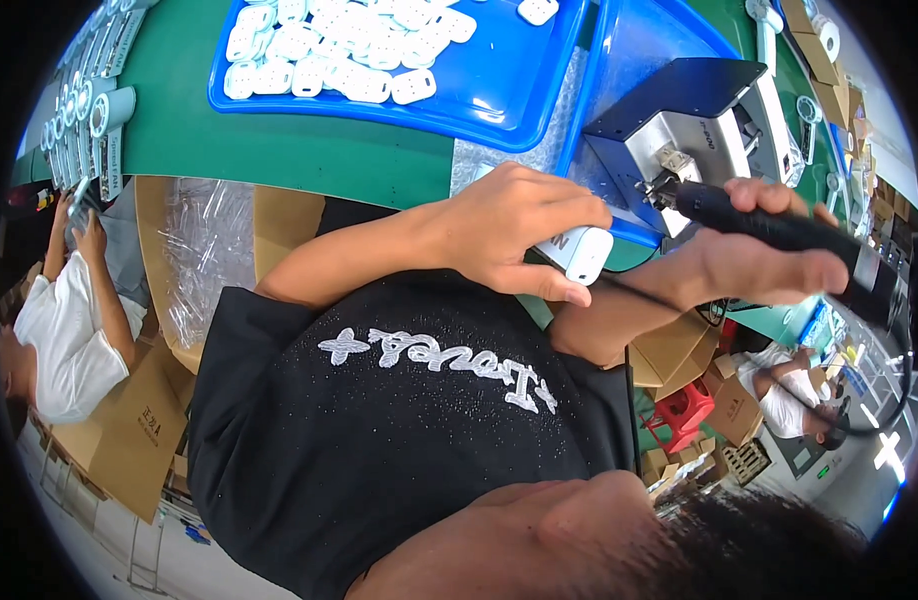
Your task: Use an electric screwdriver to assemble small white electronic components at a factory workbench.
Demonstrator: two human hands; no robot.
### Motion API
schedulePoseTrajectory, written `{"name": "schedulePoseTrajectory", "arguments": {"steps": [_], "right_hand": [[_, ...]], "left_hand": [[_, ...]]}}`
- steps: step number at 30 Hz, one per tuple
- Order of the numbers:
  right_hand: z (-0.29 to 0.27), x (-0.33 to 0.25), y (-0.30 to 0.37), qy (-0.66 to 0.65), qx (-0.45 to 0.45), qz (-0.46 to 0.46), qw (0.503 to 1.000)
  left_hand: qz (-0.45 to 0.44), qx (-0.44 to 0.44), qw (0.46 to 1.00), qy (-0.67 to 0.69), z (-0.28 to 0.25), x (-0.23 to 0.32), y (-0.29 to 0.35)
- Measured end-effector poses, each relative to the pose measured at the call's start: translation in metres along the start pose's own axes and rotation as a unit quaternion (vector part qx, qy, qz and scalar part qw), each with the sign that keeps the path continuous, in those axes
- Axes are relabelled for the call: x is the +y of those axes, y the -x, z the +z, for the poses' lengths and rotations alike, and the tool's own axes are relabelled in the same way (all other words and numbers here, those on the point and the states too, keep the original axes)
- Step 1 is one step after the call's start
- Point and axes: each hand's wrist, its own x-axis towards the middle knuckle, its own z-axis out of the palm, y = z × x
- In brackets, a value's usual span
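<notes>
Gripping white device (587, 258) near tray (479, 85) of parts (364, 45)

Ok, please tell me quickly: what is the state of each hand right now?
Left hand: closed, holding a white device.
Right hand: closed, holding a black tool.

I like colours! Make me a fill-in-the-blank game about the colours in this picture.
1. The plastic piece in the left hand is coloured ____.
2. The right hand grips a tool coloured ____.
3. The pile of small parts lies in a tray coloured ____.
4. The tabletop is coloured ____.

Missing words: white; black; blue; green.
</notes>
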Motion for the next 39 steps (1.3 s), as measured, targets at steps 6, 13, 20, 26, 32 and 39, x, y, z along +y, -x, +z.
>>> {"name": "schedulePoseTrajectory", "arguments": {"steps": [6,13,20,26,32,39], "right_hand": [[-0.042,-0.04,0.008,-0.348,-0.304,0.084,0.883],[-0.025,-0.083,0.009,-0.484,-0.276,0.005,0.831],[-0.014,-0.079,0.012,-0.38,-0.333,0.061,0.861],[-0.02,-0.08,0.013,-0.313,-0.258,-0.009,0.914],[-0.012,-0.022,-0.003,0.0,-0.037,-0.051,0.998],[-0.041,-0.013,-0.005,-0.247,-0.196,0.078,0.946]], "left_hand": [[0.004,-0.007,1.0,0.001,-0.003,-0.003,-0.006],[-0.009,-0.013,1.0,0.008,-0.006,0.0,0.002],[-0.002,-0.007,1.0,0.014,-0.003,-0.001,0.0],[0.003,-0.001,1.0,-0.002,-0.002,-0.002,0.003],[0.003,-0.009,1.0,0.021,-0.002,-0.001,-0.003],[0.01,-0.011,0.999,0.038,0.0,-0.007,-0.008]]}}
